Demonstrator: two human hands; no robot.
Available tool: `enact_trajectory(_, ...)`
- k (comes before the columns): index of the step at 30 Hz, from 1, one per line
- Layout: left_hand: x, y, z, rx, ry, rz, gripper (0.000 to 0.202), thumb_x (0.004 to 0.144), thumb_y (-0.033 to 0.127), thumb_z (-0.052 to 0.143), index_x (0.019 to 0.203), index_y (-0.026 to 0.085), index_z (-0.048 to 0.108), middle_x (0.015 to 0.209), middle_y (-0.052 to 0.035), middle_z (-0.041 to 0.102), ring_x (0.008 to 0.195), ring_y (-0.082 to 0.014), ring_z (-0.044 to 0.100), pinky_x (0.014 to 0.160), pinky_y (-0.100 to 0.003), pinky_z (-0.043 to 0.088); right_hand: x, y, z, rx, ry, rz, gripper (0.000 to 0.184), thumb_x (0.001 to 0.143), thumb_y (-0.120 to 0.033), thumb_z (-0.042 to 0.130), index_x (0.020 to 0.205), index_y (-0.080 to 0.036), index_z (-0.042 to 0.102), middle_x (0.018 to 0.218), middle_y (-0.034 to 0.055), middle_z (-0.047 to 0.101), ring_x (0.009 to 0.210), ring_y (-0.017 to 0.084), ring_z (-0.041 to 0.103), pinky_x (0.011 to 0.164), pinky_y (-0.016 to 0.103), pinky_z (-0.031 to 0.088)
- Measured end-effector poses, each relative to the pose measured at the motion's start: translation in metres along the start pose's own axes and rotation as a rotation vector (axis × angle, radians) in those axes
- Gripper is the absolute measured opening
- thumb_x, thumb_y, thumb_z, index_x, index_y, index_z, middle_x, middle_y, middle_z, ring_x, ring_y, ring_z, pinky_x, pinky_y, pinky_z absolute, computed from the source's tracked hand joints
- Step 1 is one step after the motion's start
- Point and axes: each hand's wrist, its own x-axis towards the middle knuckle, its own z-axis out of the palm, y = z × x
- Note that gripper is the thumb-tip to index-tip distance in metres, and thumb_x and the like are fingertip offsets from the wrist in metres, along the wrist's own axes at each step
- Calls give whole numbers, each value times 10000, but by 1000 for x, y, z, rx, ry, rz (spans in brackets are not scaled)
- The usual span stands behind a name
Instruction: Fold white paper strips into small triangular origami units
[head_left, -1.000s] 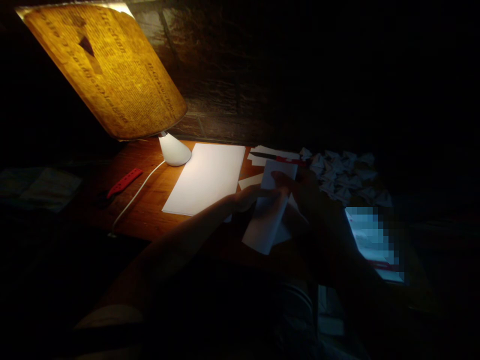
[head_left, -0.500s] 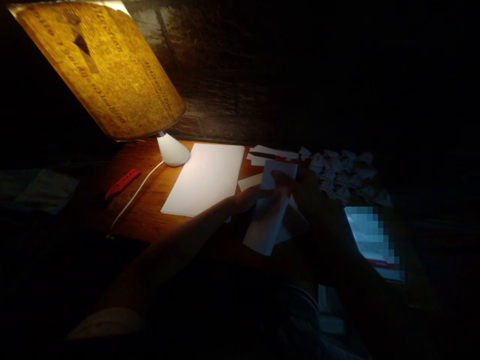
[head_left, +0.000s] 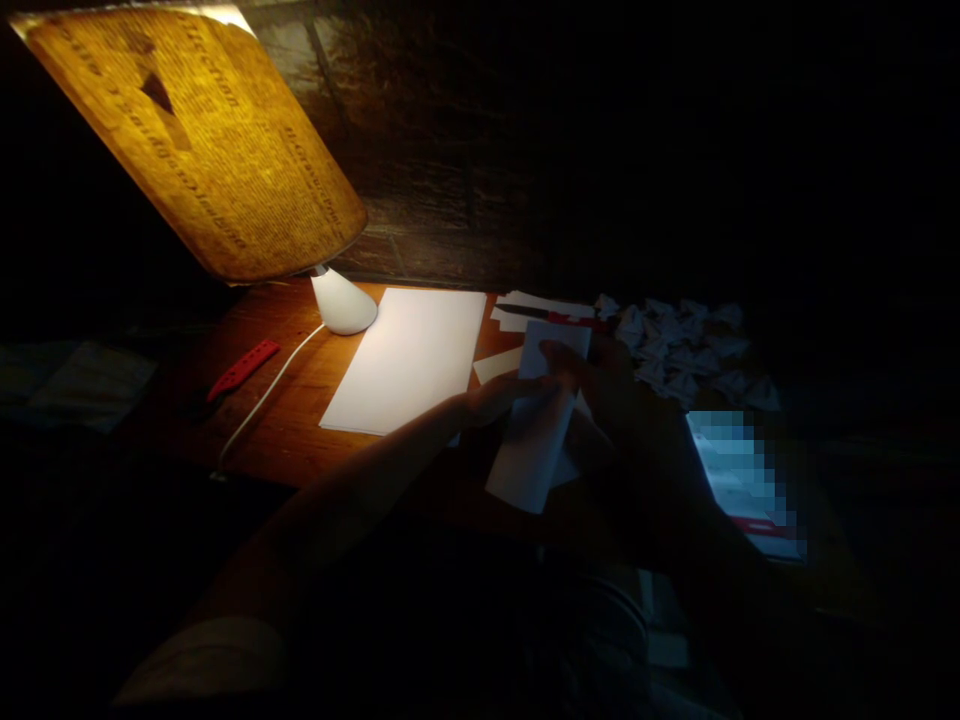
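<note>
A white sheet of paper [head_left: 531,445], folded into a long strip, is held up over the table's front edge. My left hand [head_left: 499,397] grips its left side, the thumb lying across the front. From the right, my right hand [head_left: 600,380] pinches the same paper, with its thumb pressed on the face. Both hands are in shadow, and the fingers behind the paper are hidden. Another pale piece of paper [head_left: 574,455] shows partly behind the folded one; I cannot tell whether it is attached.
A stack of white paper [head_left: 416,350] lies beside the lit lamp [head_left: 346,303] and its cord. A red-handled tool [head_left: 244,370] rests at left. Behind my hands are a red-and-black knife [head_left: 525,312] and paper slips [head_left: 499,365]. Several folded paper shapes [head_left: 679,340] and a glowing screen [head_left: 731,470] are at right.
The view has shifted very slightly. Both hands keep their hold on the folded paper, almost unmoved.
</note>
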Motion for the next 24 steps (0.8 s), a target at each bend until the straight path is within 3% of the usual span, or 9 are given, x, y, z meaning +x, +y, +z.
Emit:
enact_trajectory(11, 8, -3, -4, -4, -67, 40, 439, 825, 397, 843, 1137, 118, 709, 1040, -118, 807, 1165, -325, 707, 1136, -466, 475, -12, -17, 10, 100, 100, 34, 265, 812, -510, 788, 835, -250, 747, 785, 55, 791, 776, 271, 757, 629, 372, 598)
enact_trajectory(17, 9, -6, -8, -7, -66, 61, 510, 819, 444, 853, 1194, 126, 717, 1060, -123, 800, 1158, -318, 716, 1114, -459, 485, -32, -42, 13, 65, 138, 22, 238, 853, -507, 775, 887, -272, 771, 842, 44, 796, 858, 289, 768, 700, 384, 627)
enact_trajectory(24, 13, -7, -15, 25, -137, 72, 588, 782, 453, 892, 1254, 153, 711, 1106, -118, 809, 1198, -320, 699, 1119, -449, 477, -46, -64, 7, 7, 95, 21, 212, 856, -479, 792, 909, -273, 782, 936, 61, 816, 943, 309, 778, 745, 395, 628)
